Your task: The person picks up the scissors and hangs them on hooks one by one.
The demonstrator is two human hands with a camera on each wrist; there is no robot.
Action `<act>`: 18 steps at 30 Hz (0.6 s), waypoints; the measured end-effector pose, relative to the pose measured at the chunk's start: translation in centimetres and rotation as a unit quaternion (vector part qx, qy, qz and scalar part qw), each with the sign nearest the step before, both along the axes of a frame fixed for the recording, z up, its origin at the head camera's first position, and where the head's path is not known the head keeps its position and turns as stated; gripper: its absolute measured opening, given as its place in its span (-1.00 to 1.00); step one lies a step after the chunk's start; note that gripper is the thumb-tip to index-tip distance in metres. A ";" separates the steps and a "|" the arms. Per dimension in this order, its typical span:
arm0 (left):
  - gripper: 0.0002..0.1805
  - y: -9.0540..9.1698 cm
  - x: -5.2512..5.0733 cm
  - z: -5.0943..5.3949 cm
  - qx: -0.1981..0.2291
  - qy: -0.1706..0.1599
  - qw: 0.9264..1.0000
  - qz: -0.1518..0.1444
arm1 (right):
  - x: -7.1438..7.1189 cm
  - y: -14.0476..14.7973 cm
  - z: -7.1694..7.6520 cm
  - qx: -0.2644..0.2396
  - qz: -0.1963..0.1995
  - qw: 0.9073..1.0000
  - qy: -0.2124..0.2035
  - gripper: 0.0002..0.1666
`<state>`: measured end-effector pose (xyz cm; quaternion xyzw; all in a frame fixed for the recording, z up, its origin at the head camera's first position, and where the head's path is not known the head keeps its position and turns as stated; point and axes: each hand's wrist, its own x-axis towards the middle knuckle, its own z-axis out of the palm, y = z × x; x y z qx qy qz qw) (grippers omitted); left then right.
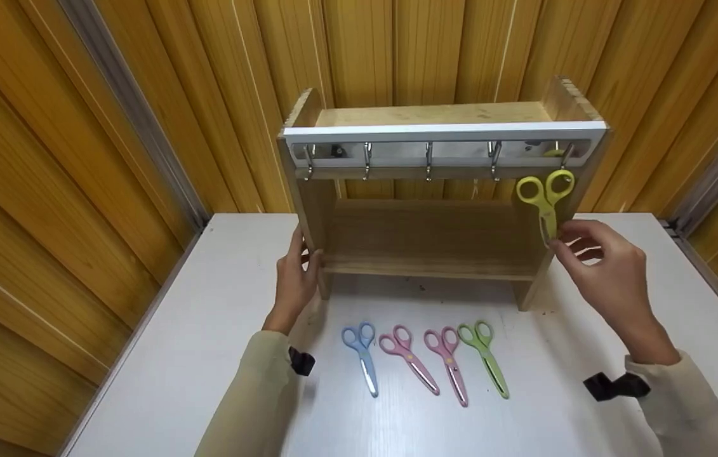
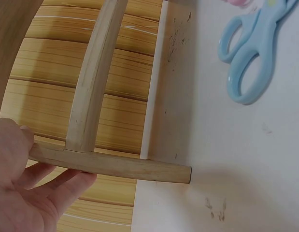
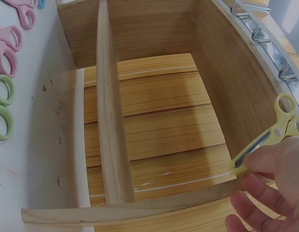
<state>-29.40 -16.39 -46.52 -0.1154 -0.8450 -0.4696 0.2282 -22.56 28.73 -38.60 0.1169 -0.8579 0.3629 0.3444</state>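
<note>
Yellow scissors (image 1: 547, 206) hang by one handle loop from the rightmost hook of the wooden shelf rack (image 1: 428, 277), blades down. My right hand (image 1: 609, 266) is at their lower end, pinching near the tip beside the rack's right side panel. In the right wrist view the thumb lies over the blade and partly hides it. Around the rack's left side panel (image 2: 125, 166) my left hand (image 1: 295, 279) grips, thumb on one side and fingers on the other. On the table before the rack lie blue scissors (image 1: 360, 352), two pink scissors (image 1: 412, 360) and green scissors (image 1: 485, 355).
A white rail (image 1: 397, 132) with several metal hooks runs along the rack's upper front; other hooks hold nothing. The rack stands on a white table (image 1: 219, 355), against wood-patterned wall panels (image 1: 422, 51). Metal posts (image 1: 136, 108) edge the corners.
</note>
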 end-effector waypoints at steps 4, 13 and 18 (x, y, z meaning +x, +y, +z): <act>-0.27 0.0 0.0 0.0 -0.004 0.000 1.000 -0.002 | 0.3 0.3 -0.2 0.013 0.003 1.000 0.003 -0.66; -0.28 0.0 0.0 0.1 -0.005 0.002 1.000 -0.006 | 1.7 0.7 -1.8 0.052 -0.003 0.998 -0.025 -0.17; -0.28 0.0 -0.2 0.0 -0.002 -0.002 1.000 -0.005 | 2.4 0.4 -3.4 0.068 0.004 0.997 -0.046 0.10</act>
